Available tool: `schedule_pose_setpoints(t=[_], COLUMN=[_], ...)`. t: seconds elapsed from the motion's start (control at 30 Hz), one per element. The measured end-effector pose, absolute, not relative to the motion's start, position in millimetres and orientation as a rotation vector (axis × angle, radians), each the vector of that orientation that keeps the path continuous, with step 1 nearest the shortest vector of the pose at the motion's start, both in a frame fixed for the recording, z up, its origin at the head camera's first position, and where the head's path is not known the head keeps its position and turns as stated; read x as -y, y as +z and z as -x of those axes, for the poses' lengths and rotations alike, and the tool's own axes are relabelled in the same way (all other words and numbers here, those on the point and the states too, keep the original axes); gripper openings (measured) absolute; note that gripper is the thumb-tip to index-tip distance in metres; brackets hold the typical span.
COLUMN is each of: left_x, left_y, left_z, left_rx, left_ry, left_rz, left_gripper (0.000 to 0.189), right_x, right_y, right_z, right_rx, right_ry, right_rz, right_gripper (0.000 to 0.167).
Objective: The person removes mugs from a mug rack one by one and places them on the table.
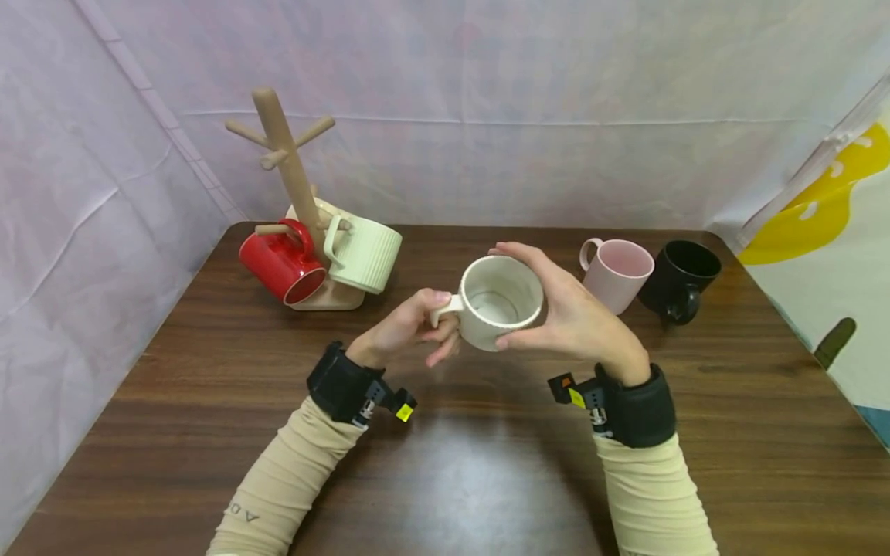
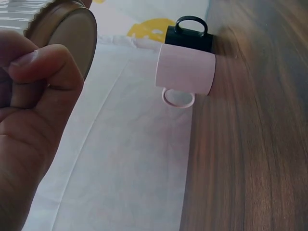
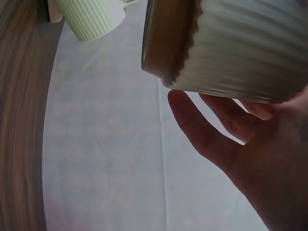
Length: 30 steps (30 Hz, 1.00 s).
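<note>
- Left hand [image 1: 415, 328]: fingers curled, pinching the white mug [image 1: 501, 300] by its handle.
- Right hand [image 1: 580, 313]: fingers parted to the mug's width, gripping its wall (thumb on the near side).
- White mug: held above the bench [image 1: 473, 471], mouth up.
- Rack [image 1: 295, 181]: carries the red mug [image 1: 276, 262] and green mug [image 1: 370, 255], both tilted.
- Pink mug [image 1: 612, 284], black mug [image 1: 667, 282]: on the bench, side by side.
</note>
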State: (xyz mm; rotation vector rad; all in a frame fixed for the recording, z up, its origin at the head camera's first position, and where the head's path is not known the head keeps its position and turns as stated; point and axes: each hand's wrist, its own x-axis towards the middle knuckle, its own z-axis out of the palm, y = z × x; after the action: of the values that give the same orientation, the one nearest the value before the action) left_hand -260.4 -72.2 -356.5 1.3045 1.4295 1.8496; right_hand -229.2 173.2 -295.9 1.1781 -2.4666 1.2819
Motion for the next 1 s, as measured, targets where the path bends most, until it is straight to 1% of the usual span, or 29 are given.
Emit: schedule_pose_setpoints(t=[0.5, 0.63, 0.83, 0.87, 0.93, 1.0], left_x=[71.9, 74.1, 80.2, 81.4, 84.6, 88.9], left_y=[-355.4, -357.2, -358.8, -358.4, -357.8, -356.7], left_z=[262.2, 264.1, 264.3, 264.2, 265.2, 266.5], left_rx=[-1.463, -1.515, -1.545, -1.55, -1.578, -1.62], left_ry=[1.788, 1.787, 1.837, 1.85, 1.89, 1.959], left_rz=[-1.372, -1.343, -1.236, -1.215, -1.167, -1.083], left_gripper=[0.061, 0.064, 0.072, 0.071, 0.06, 0.039], right_x=[-171.2, -170.7, -169.6, -169.5, -170.0, -171.4], right_y=[-292.2, -292.5, -295.8, -296.1, -296.3, -296.0], right_z=[228.6, 228.6, 228.0, 228.0, 228.2, 228.6], right_rx=[2.475, 2.441, 2.395, 2.384, 2.359, 2.341], right_ry=[1.19, 1.141, 1.082, 1.073, 1.054, 1.038], right_rz=[-1.161, -1.159, -1.135, -1.134, -1.136, -1.137], right_gripper=[0.104, 0.104, 0.103, 0.102, 0.102, 0.101])
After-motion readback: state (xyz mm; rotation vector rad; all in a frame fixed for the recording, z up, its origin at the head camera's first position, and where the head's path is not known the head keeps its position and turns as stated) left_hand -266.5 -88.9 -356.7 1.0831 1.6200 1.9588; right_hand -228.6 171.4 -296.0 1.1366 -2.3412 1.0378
